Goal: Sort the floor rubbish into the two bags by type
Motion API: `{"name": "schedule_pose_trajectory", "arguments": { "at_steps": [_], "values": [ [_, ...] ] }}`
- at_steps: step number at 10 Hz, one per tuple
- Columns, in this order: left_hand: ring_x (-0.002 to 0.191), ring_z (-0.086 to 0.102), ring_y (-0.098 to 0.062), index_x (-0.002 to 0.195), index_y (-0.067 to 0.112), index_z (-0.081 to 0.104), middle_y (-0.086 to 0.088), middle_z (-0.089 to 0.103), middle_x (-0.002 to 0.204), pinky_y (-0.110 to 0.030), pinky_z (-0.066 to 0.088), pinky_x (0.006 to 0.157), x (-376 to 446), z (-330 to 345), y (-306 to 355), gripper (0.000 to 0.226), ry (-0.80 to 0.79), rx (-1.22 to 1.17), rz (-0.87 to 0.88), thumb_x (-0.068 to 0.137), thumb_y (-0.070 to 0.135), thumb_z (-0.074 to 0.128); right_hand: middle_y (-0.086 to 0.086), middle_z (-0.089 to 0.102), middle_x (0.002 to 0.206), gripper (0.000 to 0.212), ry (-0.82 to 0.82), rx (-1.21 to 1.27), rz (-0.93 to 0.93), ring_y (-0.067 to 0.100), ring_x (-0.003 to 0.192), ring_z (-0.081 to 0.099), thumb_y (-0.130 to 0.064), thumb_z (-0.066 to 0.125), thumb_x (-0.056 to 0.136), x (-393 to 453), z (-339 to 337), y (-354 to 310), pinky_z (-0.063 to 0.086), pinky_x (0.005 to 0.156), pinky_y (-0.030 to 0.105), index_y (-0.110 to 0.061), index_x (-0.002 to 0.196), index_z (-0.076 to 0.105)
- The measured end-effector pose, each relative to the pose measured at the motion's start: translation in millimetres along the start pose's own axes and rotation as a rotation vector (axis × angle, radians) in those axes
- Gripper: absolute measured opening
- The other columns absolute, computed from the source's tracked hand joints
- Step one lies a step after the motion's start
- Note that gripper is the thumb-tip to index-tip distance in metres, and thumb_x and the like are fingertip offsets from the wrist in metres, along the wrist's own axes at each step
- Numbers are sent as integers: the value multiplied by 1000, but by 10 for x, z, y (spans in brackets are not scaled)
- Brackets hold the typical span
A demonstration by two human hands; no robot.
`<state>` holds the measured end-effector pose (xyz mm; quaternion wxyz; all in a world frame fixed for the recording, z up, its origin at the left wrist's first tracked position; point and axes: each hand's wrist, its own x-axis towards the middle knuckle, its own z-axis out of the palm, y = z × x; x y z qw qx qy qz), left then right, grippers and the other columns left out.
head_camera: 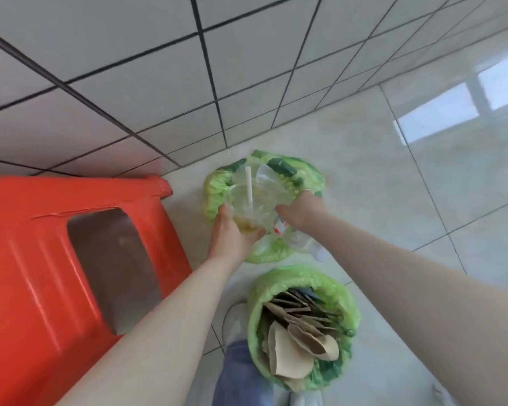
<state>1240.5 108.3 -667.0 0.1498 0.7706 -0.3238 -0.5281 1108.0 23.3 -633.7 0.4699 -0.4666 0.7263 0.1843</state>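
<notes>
A big orange plastic stool (56, 273) stands by the tiled wall. Near the wall's foot on the pale tile floor (379, 177), the far green plastic bag (214, 189) holds clear plastics; the nearer green plastic bag (299, 279) holds brown cardboard scraps (294, 347). The left hand (232, 235) closes round a clear plastic cup (252, 200) with a white straw (249, 189) over the far bag. The right hand (301, 210) pinches that bag's rim, beside a clear plastic bottle (302, 240).

The left hand (232, 232) grips a cup (252, 203) with a straw (249, 189) in it, held over the mouth of the far bag (214, 189); the right hand (301, 212) is just right of the grip, at that bag's rim. A bottle (299, 238) lies just right of and below the grip, on the bag's near edge. The near bag (346, 291), with paper (291, 353) in it, sits nearer the person than the grip; a stool (41, 259) stands to its left, a wall (129, 68) beyond.
</notes>
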Motion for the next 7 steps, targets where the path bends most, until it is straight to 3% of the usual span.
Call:
{"name": "schedule_pose_trajectory", "arguments": {
  "at_steps": [1,2,3,4,5,6,7],
  "values": [
    [132,42,-24,146,18,19,-4,39,146,-41,39,106,77,-38,-23,98,-16,11,-5,72,39,79,9,61,87,25,-55,28,-8,26,71,56,-29,54,84,68,-9,-40,42,56,26,-14,66,61],
    [130,45,-25,145,18,23,-3,42,145,-44,40,106,126,-118,-50,94,31,16,-17,72,43,77,8,53,103,35,-76,135,-55,25,87,51,-30,56,83,115,-21,-73,43,69,30,-9,111,55],
    [123,51,-26,139,16,31,-5,51,135,-41,43,101,141,-167,-61,79,86,29,0,77,38,75,11,56,118,55,27,113,-118,25,94,51,-28,59,84,180,-34,-115,43,74,32,-9,133,43],
    [122,51,-28,142,16,29,-8,53,133,-33,42,94,156,-130,-60,71,72,90,-1,85,35,67,18,67,105,35,119,-29,-205,29,82,58,-20,56,87,269,-2,-177,47,67,36,0,114,63],
    [127,48,-28,147,16,26,-7,50,140,-31,40,94,162,-68,-10,67,-4,167,-31,91,32,60,16,69,87,25,99,-206,-236,30,80,62,-6,46,86,341,76,-178,54,72,35,4,93,69],
    [125,49,-28,144,13,34,-8,52,137,-32,40,95,180,-17,10,60,-35,198,-63,92,28,59,16,70,109,36,89,-215,-247,34,101,64,1,41,87,395,112,-133,56,78,37,2,111,67],
    [122,51,-29,137,11,41,-8,54,132,-31,41,93,96,-48,31,52,-5,202,-47,90,24,60,12,62,124,46,139,-117,-251,30,106,61,-2,42,87,308,84,-44,45,71,27,-7,131,56]
  ]
}}
